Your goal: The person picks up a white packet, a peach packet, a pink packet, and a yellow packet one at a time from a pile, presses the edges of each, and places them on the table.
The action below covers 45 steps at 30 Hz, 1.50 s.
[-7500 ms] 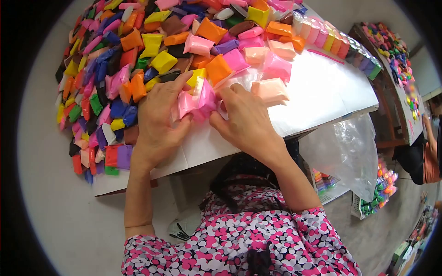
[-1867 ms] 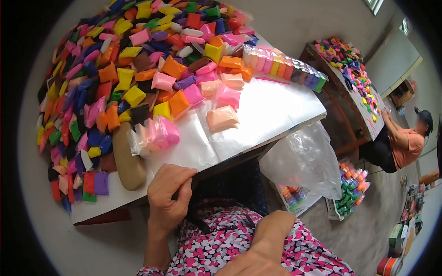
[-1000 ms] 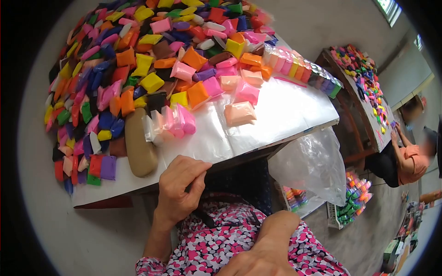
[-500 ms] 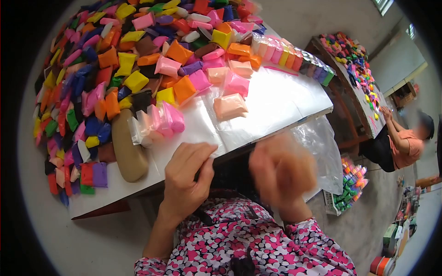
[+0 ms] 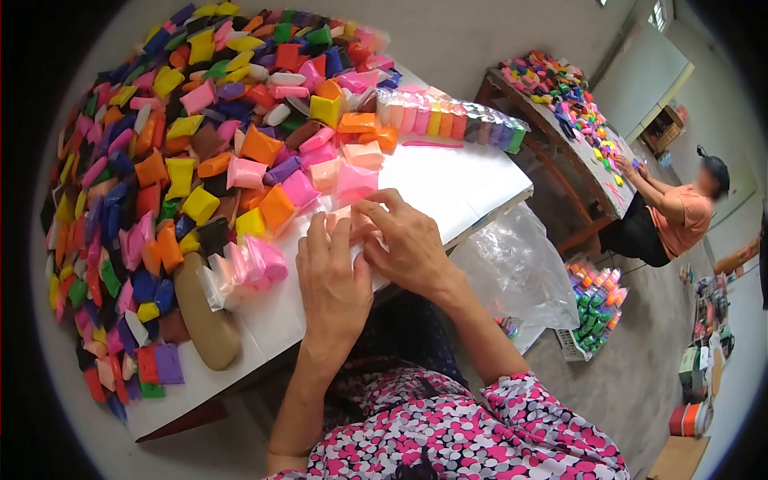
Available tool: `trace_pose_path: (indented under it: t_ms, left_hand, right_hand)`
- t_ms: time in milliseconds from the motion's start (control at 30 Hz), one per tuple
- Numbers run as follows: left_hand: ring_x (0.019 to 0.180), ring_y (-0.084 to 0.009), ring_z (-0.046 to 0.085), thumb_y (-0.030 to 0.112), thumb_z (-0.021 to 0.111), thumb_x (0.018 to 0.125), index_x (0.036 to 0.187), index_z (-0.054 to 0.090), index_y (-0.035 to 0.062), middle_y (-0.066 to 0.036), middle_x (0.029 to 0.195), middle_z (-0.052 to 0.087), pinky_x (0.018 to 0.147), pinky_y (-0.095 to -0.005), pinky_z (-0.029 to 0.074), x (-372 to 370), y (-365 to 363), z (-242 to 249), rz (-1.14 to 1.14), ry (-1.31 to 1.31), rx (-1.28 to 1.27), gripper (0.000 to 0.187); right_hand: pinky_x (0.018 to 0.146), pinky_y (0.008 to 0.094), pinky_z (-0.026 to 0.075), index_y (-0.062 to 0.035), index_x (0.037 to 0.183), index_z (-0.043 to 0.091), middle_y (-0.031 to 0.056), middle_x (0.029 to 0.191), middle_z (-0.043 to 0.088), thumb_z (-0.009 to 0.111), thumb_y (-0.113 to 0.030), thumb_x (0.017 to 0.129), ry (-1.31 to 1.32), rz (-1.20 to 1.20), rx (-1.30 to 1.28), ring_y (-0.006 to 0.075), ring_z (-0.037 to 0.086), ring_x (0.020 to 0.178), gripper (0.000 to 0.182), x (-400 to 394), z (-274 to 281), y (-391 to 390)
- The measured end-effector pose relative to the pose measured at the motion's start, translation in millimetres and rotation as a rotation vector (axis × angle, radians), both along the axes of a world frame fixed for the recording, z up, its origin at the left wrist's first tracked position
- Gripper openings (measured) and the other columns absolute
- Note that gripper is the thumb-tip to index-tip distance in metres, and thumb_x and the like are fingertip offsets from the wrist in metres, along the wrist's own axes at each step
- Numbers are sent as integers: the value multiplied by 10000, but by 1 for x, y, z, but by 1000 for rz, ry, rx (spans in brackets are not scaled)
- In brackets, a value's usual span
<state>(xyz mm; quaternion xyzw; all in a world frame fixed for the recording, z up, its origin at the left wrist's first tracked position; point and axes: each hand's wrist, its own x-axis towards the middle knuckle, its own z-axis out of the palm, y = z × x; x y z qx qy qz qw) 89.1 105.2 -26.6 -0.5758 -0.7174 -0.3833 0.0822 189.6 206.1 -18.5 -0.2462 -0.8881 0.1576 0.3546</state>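
Note:
Both hands meet at the near edge of the white tabletop (image 5: 468, 180), around a small peach packet (image 5: 358, 226). My left hand (image 5: 334, 280) has its fingers bent over the packet's left side. From the right, my right hand (image 5: 412, 250) grips the same packet with thumb and fingers, which hide most of it. Just beyond the fingertips lies a pink packet (image 5: 356, 183). Left of my left hand sits a short row of pink and peach packets in clear wrap (image 5: 258, 264). A long tan rounded object (image 5: 206, 316) lies beside that row.
A large heap of coloured packets (image 5: 172, 172) covers the table's left and back. A clear-wrapped row of packets (image 5: 448, 120) and a pink strip (image 5: 432, 144) lie behind. A plastic bag (image 5: 520, 264) hangs at the edge, near a filled basket (image 5: 572, 346). Another person (image 5: 680, 208) works at a second table (image 5: 552, 120).
Both hands have moved forward onto the peach packet, which lay untouched on the table before. My right hand was blurred and apart from my left. The view has shifted to the right.

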Motion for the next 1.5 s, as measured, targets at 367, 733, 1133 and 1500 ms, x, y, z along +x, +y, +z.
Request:
trace_pose_path:
  t_ms: [367, 733, 1133, 1500]
  left_hand:
    - [1108, -358, 515, -37, 584, 784, 1204, 544, 1, -185, 1171, 531, 947, -416, 427, -5, -1, 4, -65, -155, 59, 423]
    - [941, -261, 564, -32, 592, 828, 1127, 566, -4, -129, 1077, 557, 743, -332, 474, -7, -2, 0, -77, -292, 116, 301]
    - [876, -240, 573, -5, 603, 855, 1030, 588, -12, -121, 1000, 572, 707, -323, 477, -7, -5, 0, -75, -276, 111, 176]
    - [855, -248, 577, -26, 601, 846, 1039, 606, -11, -125, 996, 589, 707, -329, 482, -6, -5, -2, -97, -302, 157, 193]
  right_hand:
    - [729, 443, 525, -84, 1130, 584, 173, 1095, 585, 660, -128, 770, -48, 62, -4, 356, 644, 870, 371, 5, -5, 5]
    - [661, 422, 531, -92, 1098, 593, 154, 1012, 600, 661, -145, 796, -3, -42, 51, 337, 656, 798, 314, 8, -7, -2]
    - [637, 408, 528, -81, 1081, 598, 149, 991, 600, 653, -118, 797, 97, -134, 17, 319, 659, 751, 292, 2, -15, -2]
    - [651, 396, 524, -50, 1099, 619, 146, 1010, 594, 675, -123, 782, 162, -144, -4, 314, 654, 753, 330, 1, -21, 0]
